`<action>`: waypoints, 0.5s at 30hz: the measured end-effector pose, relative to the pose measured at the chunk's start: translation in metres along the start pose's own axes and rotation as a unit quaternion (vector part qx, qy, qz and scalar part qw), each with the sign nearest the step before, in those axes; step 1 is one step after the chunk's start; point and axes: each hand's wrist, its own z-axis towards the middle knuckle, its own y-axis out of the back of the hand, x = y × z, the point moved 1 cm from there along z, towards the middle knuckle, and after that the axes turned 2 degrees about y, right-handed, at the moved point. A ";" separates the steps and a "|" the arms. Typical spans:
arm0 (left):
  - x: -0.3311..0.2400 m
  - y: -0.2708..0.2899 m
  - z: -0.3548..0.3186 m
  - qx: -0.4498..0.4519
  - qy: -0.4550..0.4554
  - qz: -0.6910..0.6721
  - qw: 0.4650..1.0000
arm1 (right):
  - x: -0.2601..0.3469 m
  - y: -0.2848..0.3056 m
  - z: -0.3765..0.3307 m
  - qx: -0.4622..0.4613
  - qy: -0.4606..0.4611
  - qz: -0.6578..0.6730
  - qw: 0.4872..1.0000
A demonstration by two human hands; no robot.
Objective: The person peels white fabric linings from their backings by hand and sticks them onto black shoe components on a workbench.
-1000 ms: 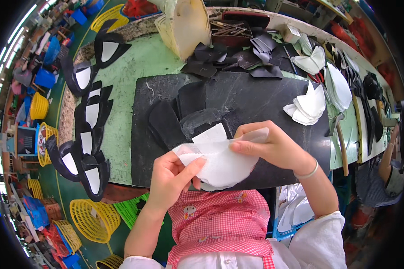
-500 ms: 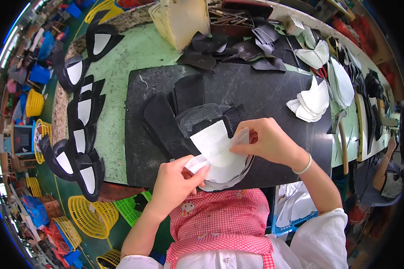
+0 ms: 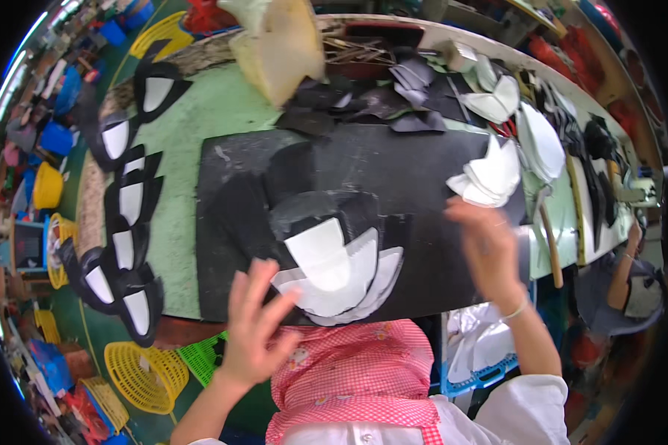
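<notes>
In front of me a white rounded piece (image 3: 321,252) lies on top of black fabric shoe-upper parts (image 3: 326,204). Paler sheet pieces with jagged edges (image 3: 356,285) fan out under and beside it, near the edge of the black board (image 3: 423,163). My left hand (image 3: 256,326) is raised at their left side, fingers spread and nothing held. To the right, my right hand (image 3: 491,245) is over the board, its fingertips by a stack of white cut pieces (image 3: 491,174). Motion smears those fingers, and whether they touch the stack cannot be made out.
Black parts with white inserts (image 3: 131,204) form a column along the table's left side. Black scraps (image 3: 364,96) are heaped behind the board, near a yellowish block (image 3: 282,52). A hammer (image 3: 549,237) lies at right. A blue basket (image 3: 490,367) with white sheets stands below.
Both hands have let go of the white piece, which now lies flat on the black parts. My left hand has opened and drawn slightly left; my right hand has moved right towards the stack.
</notes>
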 end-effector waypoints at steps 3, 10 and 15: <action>0.040 0.050 -0.022 -0.078 0.087 0.136 0.984 | -0.067 0.036 -0.008 -0.079 -0.089 -0.230 0.966; 0.121 0.106 -0.115 -0.001 0.268 0.274 0.924 | -0.114 0.051 -0.006 -0.025 -0.072 -0.217 0.973; 0.123 0.153 -0.100 -0.100 0.272 0.038 0.956 | -0.070 0.041 0.008 -0.003 -0.061 -0.157 0.986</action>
